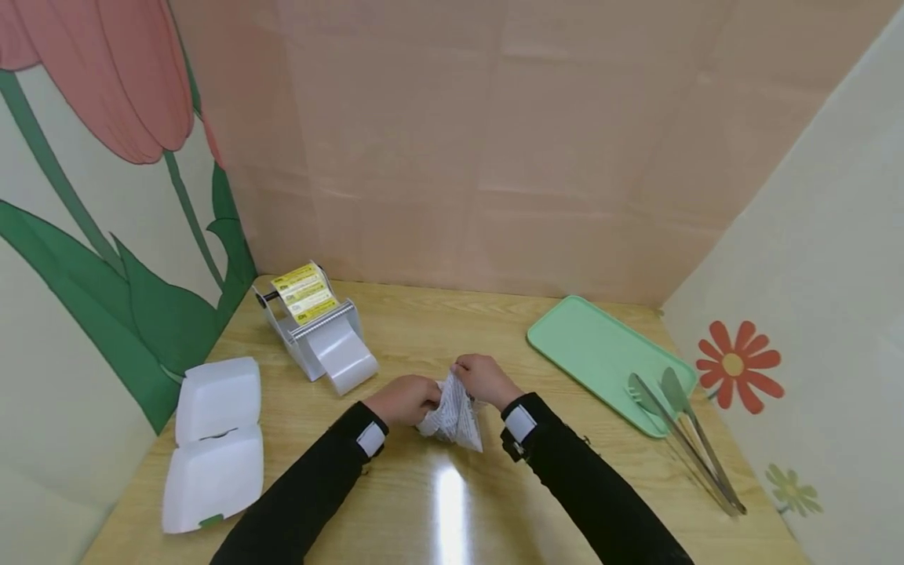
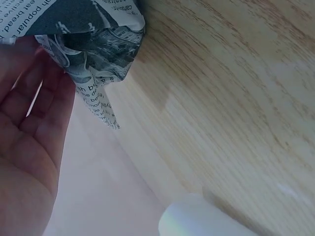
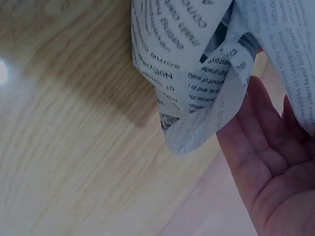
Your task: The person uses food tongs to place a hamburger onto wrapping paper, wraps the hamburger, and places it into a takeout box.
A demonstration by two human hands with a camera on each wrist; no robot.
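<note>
Between the two hands, over the middle of the table, is a sheet of newsprint-patterned wrapping paper [image 1: 455,422], folded and crumpled into a bundle. Whatever it may contain is hidden. The left hand [image 1: 410,399] grips the paper's left side; in the left wrist view its fingers [image 2: 49,98] go in under a dark printed fold. At the upper right, the right hand [image 1: 486,380] pinches a raised corner of the sheet. The right wrist view has loose printed flaps [image 3: 197,93] hanging beside the right hand's fingers [image 3: 251,132].
A label dispenser [image 1: 300,349] with yellow labels and a hanging white strip stands at the back left. At the left lies an open white clamshell box [image 1: 215,471]. A mint-green tray [image 1: 586,353] lies at the right, with metal tongs [image 1: 695,451] across its near end.
</note>
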